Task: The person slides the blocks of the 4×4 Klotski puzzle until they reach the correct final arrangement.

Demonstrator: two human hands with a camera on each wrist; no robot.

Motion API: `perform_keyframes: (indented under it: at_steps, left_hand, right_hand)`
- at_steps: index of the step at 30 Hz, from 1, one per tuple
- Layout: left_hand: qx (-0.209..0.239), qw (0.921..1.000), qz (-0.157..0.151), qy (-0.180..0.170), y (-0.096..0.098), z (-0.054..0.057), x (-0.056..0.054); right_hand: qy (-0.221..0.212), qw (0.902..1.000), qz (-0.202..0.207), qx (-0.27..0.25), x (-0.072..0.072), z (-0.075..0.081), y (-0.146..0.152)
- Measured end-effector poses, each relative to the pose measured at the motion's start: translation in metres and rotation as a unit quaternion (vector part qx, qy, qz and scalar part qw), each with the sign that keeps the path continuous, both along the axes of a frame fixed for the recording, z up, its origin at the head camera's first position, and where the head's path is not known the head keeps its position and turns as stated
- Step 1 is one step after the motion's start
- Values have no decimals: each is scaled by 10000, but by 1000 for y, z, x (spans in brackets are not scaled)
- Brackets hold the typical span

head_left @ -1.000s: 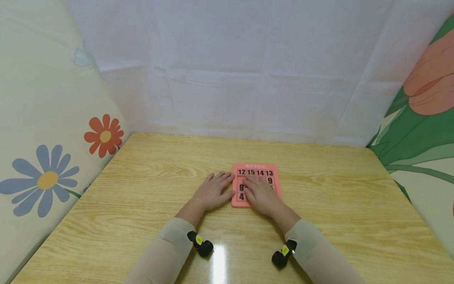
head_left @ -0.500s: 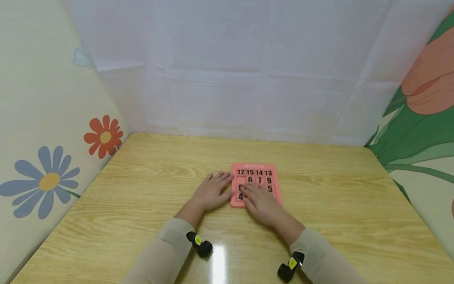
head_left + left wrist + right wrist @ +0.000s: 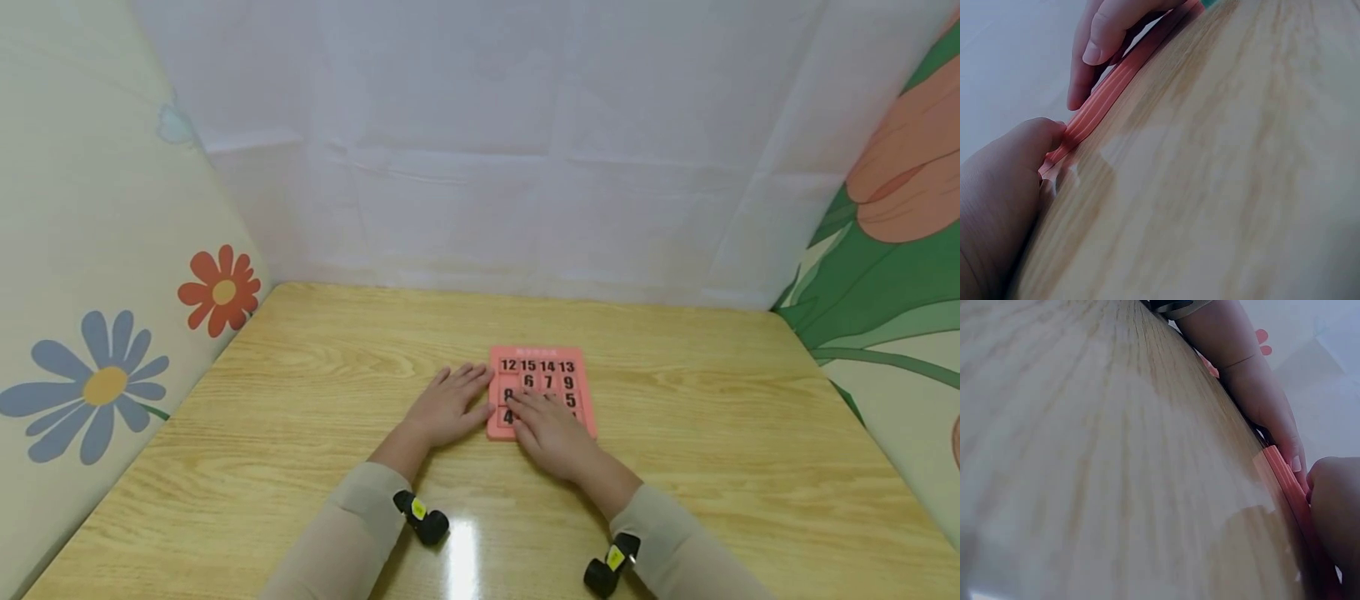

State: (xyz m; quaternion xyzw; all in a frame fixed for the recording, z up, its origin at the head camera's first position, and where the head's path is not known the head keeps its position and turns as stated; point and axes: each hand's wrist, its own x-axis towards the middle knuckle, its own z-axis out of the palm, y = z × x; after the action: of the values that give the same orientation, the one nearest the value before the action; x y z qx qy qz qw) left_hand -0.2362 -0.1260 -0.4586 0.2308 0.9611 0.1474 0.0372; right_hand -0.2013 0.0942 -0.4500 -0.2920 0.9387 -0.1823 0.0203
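A pink number sliding puzzle (image 3: 540, 352) lies flat on the table, its black numerals facing up. The top row reads 12, 15, 14, 13; below it, an empty slot stands left of the 6, 7 and 9. Against the frame's left side rests my left hand (image 3: 447, 408), fingers extended and thumb at the edge, seen also in the left wrist view. My right hand (image 3: 553, 433) lies over the lower tiles with fingertips on the third row, near the 8, hiding several numbers. In the right wrist view the puzzle's pink edge (image 3: 1285, 475) runs between both hands.
The wood-grain table (image 3: 337, 350) reflects a bright light near its front. White cloth (image 3: 465, 167) hangs behind it, with flower-printed panels at the left and right. A small black camera (image 3: 425, 518) is strapped to the left wrist, another (image 3: 611, 567) to the right.
My right hand has drawn slightly back toward the front, uncovering the 6 and 7 and the empty slot in the second row. The left hand has stayed in place.
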Motion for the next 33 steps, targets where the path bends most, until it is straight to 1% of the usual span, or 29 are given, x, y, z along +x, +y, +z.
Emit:
perform_keyframes:
  at_steps: [5, 13, 18, 23, 28, 33]
  left_hand:
    - [-11, 10000, 13, -5, 0, -2, 0]
    - [6, 10000, 31, -49, 0, -2, 0]
    - [-13, 10000, 18, -33, 0, -1, 0]
    - [-35, 10000, 5, -38, 1, -2, -1]
    - [5, 10000, -7, -9, 1, -4, -2]
    - [30, 10000, -12, 24, 1, -5, -3]
  right_hand:
    - [66, 9999, -13, 77, -4, 0, -2]
    - [-115, 9997, -174, 140, -12, -1, -4]
    - [-155, 9995, -228, 170, -18, -2, -6]
    - [-138, 9993, -288, 219, -22, -2, -7]
    - [-161, 9991, -321, 210, -24, -1, -8]
    - [-136, 9993, -315, 113, -22, -1, -6]
